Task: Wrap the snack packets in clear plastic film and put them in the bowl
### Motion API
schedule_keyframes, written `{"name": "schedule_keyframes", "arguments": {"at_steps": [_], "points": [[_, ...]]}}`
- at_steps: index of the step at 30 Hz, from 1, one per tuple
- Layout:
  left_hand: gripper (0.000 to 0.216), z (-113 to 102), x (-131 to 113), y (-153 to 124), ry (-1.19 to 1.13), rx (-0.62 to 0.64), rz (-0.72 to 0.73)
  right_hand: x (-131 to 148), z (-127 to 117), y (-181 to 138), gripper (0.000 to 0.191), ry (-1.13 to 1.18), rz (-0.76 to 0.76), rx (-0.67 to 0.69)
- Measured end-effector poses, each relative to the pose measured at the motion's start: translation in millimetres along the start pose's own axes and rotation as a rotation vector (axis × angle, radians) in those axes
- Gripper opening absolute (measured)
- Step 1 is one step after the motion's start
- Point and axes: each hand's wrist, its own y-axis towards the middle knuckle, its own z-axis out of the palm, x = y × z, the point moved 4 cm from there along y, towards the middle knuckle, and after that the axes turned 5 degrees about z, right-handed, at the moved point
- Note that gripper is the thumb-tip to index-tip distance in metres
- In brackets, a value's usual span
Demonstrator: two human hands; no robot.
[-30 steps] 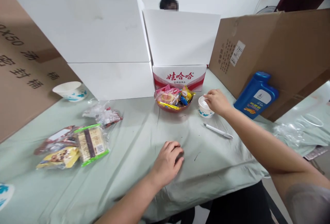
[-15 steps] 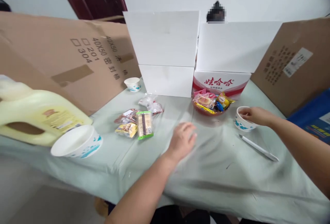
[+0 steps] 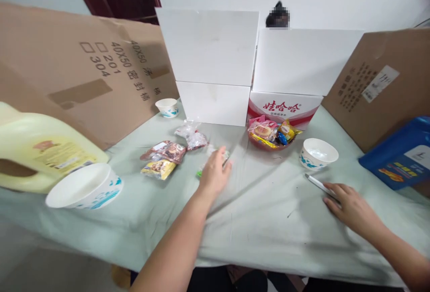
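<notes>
My left hand (image 3: 215,173) is closed around a snack packet with green ends (image 3: 199,173), which its fingers mostly cover. To its left lie a brown snack packet (image 3: 168,151) and a yellow one (image 3: 159,168). Behind these is a clear plastic packet (image 3: 193,136). My right hand (image 3: 352,207) has its thumb and fingers around the white pen (image 3: 317,182), low over the cloth. Just beyond the pen's dark tip stands a paper bowl (image 3: 317,154) with something clear and shiny inside. A brown bowl (image 3: 268,145) heaped with wrapped snacks (image 3: 265,128) sits farther back.
White boxes (image 3: 215,50) and brown cardboard (image 3: 101,81) wall the table's back and sides. At left are a pale yellow jug (image 3: 57,144) and a large paper bowl (image 3: 97,193); a small paper bowl (image 3: 168,109) stands behind. A blue container (image 3: 399,157) is at right.
My left hand has moved left and taken hold of the green-ended snack packet. My right hand has left the paper bowl and come down onto the pen. The view has shifted slightly.
</notes>
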Motion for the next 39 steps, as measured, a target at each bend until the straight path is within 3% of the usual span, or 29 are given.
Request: {"name": "schedule_keyframes", "arguments": {"at_steps": [2,4,7,10,13,16,19,22,25,30,34,36,39], "points": [[0.023,8,-27,-10,-0.117,0.042,0.217,7,6,-12,0.042,-0.045,-0.026,-0.067],[0.021,8,-37,-15,-0.038,0.01,0.267,8,6,-22,0.04,-0.055,-0.03,-0.123],[0.04,9,-21,-12,0.308,0.08,0.038,2,1,-36,0.036,-0.008,-0.05,-0.151],[0.06,15,4,-10,0.531,0.334,-0.196,-8,-7,-53,0.032,0.04,-0.042,-0.161],[0.049,18,8,-8,0.558,0.453,-0.195,-12,-12,-66,0.028,0.058,-0.004,-0.2],[0.042,18,-12,-8,0.5,0.313,-0.044,-10,-14,-71,0.027,0.074,0.041,-0.226],[0.042,34,-47,-21,0.271,0.192,0.279,-8,-15,-71,0.026,0.088,0.069,-0.218],[0.044,65,-75,-47,0.106,0.318,0.531,-7,-16,-68,0.026,0.086,0.088,-0.194],[0.053,85,-86,-65,0.048,0.425,0.624,0,-21,-62,0.027,0.118,0.095,-0.151],[0.08,70,-74,-57,-0.072,0.319,0.535,52,-42,-37,0.029,0.297,0.003,-0.106],[0.097,64,-55,-45,-0.143,0.368,0.335,115,-50,-15,0.038,0.318,-0.241,-0.04],[0.095,65,-49,-41,-0.194,0.406,0.241,136,-46,-8,0.041,0.232,-0.336,-0.019],[0.064,58,-42,-34,-0.287,0.352,0.144,136,-36,-5,0.042,0.13,-0.363,0.001]]}}
